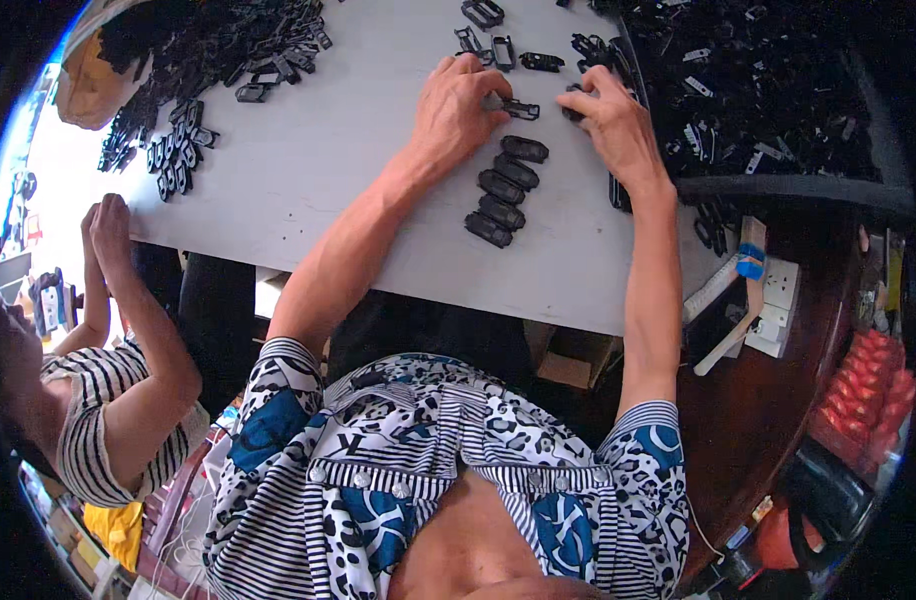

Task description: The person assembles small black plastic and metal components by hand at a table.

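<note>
Head view: a column of black parts [502,187] lies on the tabletop [238,195].
Just beyond this column, the left hand [456,112] pinches a black frame [522,109]; farther right of it, the right hand [619,120] has fingers curled on a small dark piece [572,113].

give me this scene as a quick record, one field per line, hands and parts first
left hand: fingers pinching one end of a black frame
right hand: fingers on a dark part, mostly hidden
row: five black pieces, nearer the wearer than the hands
table: white top
heap: many black pieces, far left on the table
bin: dark, at right, holding black and silvery pieces
co-worker: at left, striped sleeve, hands at the table edge
</note>
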### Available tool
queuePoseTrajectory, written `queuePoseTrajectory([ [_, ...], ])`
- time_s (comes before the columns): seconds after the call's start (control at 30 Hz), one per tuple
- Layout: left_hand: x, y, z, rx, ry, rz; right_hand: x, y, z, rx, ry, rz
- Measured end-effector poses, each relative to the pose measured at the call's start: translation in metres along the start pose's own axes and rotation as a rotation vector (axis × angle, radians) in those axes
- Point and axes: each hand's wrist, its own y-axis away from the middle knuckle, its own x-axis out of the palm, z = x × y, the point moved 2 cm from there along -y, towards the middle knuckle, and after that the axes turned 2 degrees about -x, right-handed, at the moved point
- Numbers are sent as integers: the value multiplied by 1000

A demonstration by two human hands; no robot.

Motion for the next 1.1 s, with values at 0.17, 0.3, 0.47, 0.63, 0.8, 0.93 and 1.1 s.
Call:
queuePoseTrajectory([
  [0.17, 5, -1, 0, 40, 6, 6, -2, -3, 7, -14, -49, -183],
  [0.3, 8, 0, 2, 72, 18, -28, -1, -14, 30, 14, -224, -129],
  [0.47, 9, -2, 1, 85, 31, -30, 4, -15, 34, 46, -208, -18],
  [0.63, 11, -1, 5, 78, 29, -60, 6, -17, 38, -1, -181, -16],
  [0.8, 12, -3, 6, 109, 53, -62, 12, -14, 37, -13, -171, -21],
  [0.93, 8, -3, 2, 80, 42, -16, 17, -16, 38, -55, -123, -40],
  [1.1, -11, -10, 24, 34, 189, -13, 7, -14, 38, 1, -106, 43],
])
